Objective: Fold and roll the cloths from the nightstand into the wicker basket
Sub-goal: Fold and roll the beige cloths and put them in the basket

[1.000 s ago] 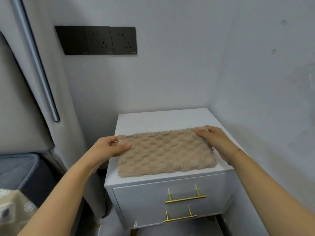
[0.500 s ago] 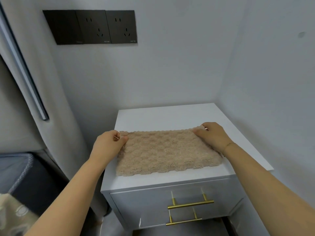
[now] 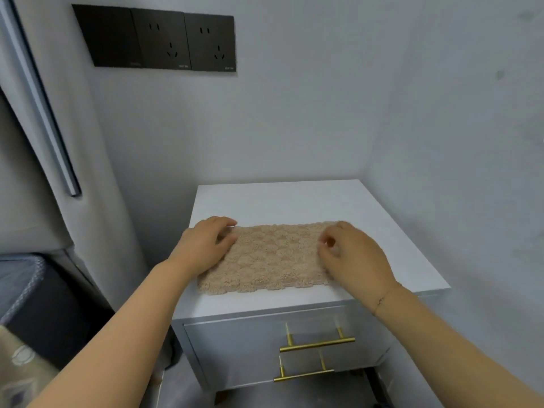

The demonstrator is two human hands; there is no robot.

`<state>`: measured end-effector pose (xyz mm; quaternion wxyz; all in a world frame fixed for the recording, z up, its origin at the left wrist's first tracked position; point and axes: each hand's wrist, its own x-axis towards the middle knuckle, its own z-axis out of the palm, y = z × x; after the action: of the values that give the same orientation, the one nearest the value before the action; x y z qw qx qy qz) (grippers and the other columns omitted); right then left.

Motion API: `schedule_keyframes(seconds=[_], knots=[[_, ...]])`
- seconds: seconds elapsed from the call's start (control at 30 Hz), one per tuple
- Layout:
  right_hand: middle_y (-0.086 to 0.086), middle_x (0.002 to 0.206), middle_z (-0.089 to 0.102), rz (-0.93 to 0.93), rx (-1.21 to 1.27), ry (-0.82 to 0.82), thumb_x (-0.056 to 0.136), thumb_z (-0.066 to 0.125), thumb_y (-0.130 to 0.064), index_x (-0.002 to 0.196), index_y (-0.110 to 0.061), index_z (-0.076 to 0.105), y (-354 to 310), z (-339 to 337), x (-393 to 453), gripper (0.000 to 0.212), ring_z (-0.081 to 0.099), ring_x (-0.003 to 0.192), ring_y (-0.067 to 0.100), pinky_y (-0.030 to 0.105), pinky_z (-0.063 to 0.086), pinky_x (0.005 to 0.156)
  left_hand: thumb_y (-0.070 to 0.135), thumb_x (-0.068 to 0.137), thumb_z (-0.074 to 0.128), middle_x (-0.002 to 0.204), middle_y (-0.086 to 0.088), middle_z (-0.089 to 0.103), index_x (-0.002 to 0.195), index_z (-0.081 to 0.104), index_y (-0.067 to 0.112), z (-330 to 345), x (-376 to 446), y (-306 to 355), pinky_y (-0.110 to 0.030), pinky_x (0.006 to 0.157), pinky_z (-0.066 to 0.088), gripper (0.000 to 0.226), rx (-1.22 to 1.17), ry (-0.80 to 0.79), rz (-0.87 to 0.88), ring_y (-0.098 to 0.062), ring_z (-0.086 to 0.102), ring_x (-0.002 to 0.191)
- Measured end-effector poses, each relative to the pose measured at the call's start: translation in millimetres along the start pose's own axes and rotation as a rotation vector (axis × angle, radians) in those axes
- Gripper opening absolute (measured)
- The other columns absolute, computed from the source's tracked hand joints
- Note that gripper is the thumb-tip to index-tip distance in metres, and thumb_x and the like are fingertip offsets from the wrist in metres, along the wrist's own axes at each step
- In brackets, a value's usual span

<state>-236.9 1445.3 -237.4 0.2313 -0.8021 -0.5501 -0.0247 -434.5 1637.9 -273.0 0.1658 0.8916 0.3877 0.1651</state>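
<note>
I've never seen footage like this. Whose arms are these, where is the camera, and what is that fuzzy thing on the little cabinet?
There is no machine here: these are a person's two bare arms. The camera sits on the person's head and looks forward and down, so you see the arms as the person does.

The cabinet is a white nightstand in a corner, with gold drawer handles. On top lies a beige fluffy cloth, spread flat.

The left hand rests on the cloth's left end, fingers curled at the far corner. The right hand is over the right end, fingertips pinched together; whether they grip the cloth is unclear. Nothing is lifted. Black wall sockets hang above. No basket is in view.
</note>
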Motion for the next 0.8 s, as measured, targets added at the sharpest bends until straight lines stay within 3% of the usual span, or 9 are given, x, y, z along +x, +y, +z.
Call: schedule_keyframes(seconds=[0.13, 0.33, 0.5, 0.6, 0.67, 0.8], knots=[[-0.007, 0.102, 0.056, -0.020, 0.095, -0.178, 0.094, 0.050, -0.030, 0.106, -0.022, 0.064, -19, 10, -38, 0.020, 0.055, 0.089, 0.010, 0.023, 0.044, 0.078, 0.038, 0.095, 0.056, 0.118, 0.005, 0.059, 0.123, 0.058, 0.025, 0, 1, -4, -0.031, 0.090, 0.046, 0.031, 0.001, 0.023, -0.036, -0.011, 0.055, 0.103], [-0.003, 0.115, 0.054, 0.033, 0.069, -0.150, 0.097, 0.047, -0.037, 0.117, -0.016, 0.064, -11, 27, -19, 0.033, 0.056, 0.100, 0.016, 0.028, 0.044, 0.088, 0.040, 0.091, 0.060, 0.103, 0.006, 0.061, 0.109, 0.062, 0.023, -10, -18, 0, -0.025, 0.073, 0.046, 0.025, -0.012, -0.020, -0.204, -0.011, 0.059, 0.086], [0.006, 0.117, 0.060, 0.035, 0.162, -0.215, 0.100, 0.039, -0.018, 0.109, -0.009, 0.064, 5, 44, 28, 0.028, 0.058, 0.102, 0.025, 0.033, 0.046, 0.089, 0.046, 0.086, 0.064, 0.078, 0.009, 0.068, 0.092, 0.064, 0.024, -18, -55, 24, -0.022, 0.064, 0.047, 0.022, -0.070, -0.139, -0.260, -0.004, 0.062, 0.072], [0.006, 0.137, 0.053, 0.012, 0.272, -0.304, 0.101, 0.039, -0.011, 0.131, -0.012, 0.056, 3, 40, 47, 0.035, 0.049, 0.124, 0.024, 0.022, 0.032, 0.100, 0.045, 0.085, 0.066, 0.066, 0.006, 0.071, 0.088, 0.064, 0.023, -15, -73, 44, -0.021, 0.066, 0.052, 0.023, -0.118, -0.196, -0.251, 0.000, 0.062, 0.055], [0.005, 0.143, 0.048, 0.011, 0.328, -0.313, 0.101, 0.040, -0.010, 0.136, -0.012, 0.052, 4, 35, 49, 0.037, 0.044, 0.130, 0.022, 0.015, 0.026, 0.099, 0.049, 0.086, 0.063, 0.065, 0.008, 0.070, 0.089, 0.062, 0.025, -15, -79, 49, -0.020, 0.062, 0.047, 0.025, -0.049, -0.148, -0.264, 0.001, 0.061, 0.059], [0.004, 0.146, 0.045, -0.046, 0.299, -0.217, 0.101, 0.041, -0.011, 0.136, -0.012, 0.051, 7, 28, 31, 0.037, 0.042, 0.132, 0.019, 0.015, 0.023, 0.103, 0.049, 0.090, 0.057, 0.085, 0.014, 0.061, 0.109, 0.058, 0.028, -25, -86, 45, -0.020, 0.062, 0.040, 0.028, 0.116, 0.056, -0.217, -0.002, 0.055, 0.074]])
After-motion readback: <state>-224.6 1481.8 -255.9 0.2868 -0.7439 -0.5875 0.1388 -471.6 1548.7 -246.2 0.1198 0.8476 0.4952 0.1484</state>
